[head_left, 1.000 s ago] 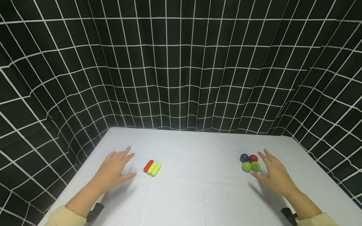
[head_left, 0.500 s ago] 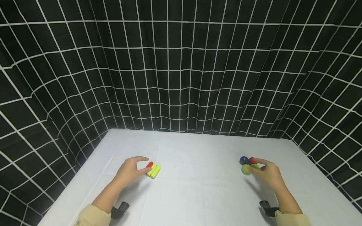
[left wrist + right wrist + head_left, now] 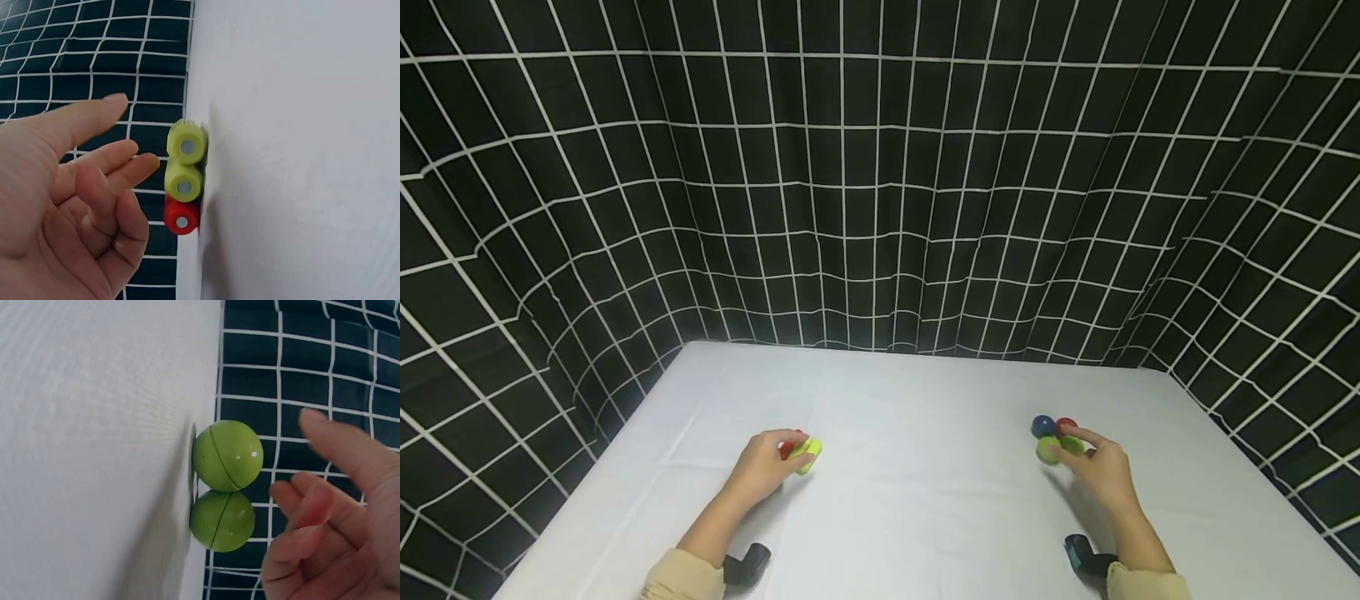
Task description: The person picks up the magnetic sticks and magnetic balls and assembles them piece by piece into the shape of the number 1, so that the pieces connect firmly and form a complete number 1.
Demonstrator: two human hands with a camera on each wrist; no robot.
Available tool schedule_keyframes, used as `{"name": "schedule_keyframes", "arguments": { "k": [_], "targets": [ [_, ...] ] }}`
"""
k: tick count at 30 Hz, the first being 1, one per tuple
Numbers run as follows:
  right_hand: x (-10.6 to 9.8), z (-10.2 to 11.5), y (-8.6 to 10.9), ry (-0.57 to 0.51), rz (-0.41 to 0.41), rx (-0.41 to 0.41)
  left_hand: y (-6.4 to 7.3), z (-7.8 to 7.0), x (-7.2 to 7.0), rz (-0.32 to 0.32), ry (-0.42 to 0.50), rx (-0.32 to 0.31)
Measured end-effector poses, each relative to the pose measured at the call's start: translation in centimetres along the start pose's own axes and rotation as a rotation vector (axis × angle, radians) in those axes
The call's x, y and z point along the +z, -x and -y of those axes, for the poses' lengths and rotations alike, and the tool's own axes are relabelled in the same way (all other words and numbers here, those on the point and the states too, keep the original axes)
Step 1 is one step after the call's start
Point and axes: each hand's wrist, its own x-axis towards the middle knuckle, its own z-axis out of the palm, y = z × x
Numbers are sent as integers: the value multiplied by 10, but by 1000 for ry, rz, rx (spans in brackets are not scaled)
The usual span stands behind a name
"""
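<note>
Three short, thick sticks lie side by side on the white table, one red stick (image 3: pixel 181 217) and two yellow-green sticks (image 3: pixel 186 142) with grey round spots on their ends. Just over them hovers my left hand (image 3: pixel 762 468), thumb and forefinger apart, the other fingers loosely bent; the left wrist view shows a gap to the sticks. On the right, a blue ball (image 3: pixel 1042 426), a red ball (image 3: pixel 1064 424) and two green balls (image 3: pixel 228 455) sit clustered. My right hand (image 3: pixel 1107 475) is close above the green balls, thumb and forefinger spread, partly hiding one in the head view.
A white cloth covers the table (image 3: pixel 917 500). Black curtains (image 3: pixel 880 208) with a white grid stand behind and along both sides. Dark wrist mounts (image 3: pixel 748 567) hang below both forearms near the front.
My left hand has moved right to above the sticks. My right hand has come leftward and lower over the green balls. Thumb and forefinger of both hands have drawn nearer together.
</note>
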Motion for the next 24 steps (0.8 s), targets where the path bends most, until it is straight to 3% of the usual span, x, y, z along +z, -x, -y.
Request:
{"name": "schedule_keyframes", "arguments": {
  "k": [10, 15, 24],
  "targets": [
    [10, -5, 3, 68, -24, -95, 1, 8, 10, -52, 18, 51],
    [12, -5, 3, 83, -31, -157, 3, 10, 15, -30, 31, 76],
    [19, -10, 2, 96, -28, -200, 6, 8, 19, -21, -113, 94]
  ]
}}
